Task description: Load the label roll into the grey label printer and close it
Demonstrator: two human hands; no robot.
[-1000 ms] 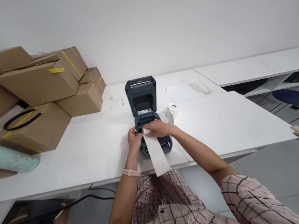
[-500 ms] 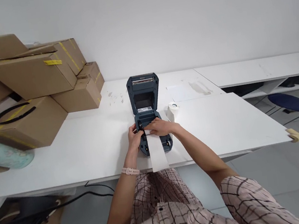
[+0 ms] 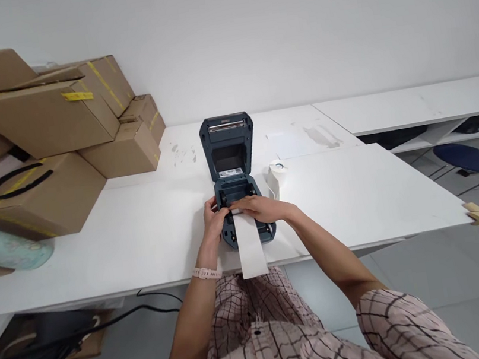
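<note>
A dark label printer [image 3: 230, 151] stands on the white table with its lid raised. White label paper [image 3: 250, 250] runs out of its front and hangs past the table edge. My left hand [image 3: 213, 219] grips the printer's left side, thumb over the rim near the paper. Across the inside lies my right hand [image 3: 258, 208], fingers together over the upper end of the paper; its fingertips reach toward my left thumb, and whether it pinches anything is hidden. A white label roll [image 3: 278, 172] stands just right of the printer.
Cardboard boxes [image 3: 42, 122] are stacked at the left, with a black ring-shaped strap [image 3: 19, 181] on one. A mint bottle [image 3: 8, 244] lies near them. Behind the roll is a white sheet [image 3: 283, 145]. A blue stool [image 3: 468, 158] stands at the right.
My right hand has shifted slightly down and flattened over the paper. The hanging paper has swung a little left. The camera view has moved slightly.
</note>
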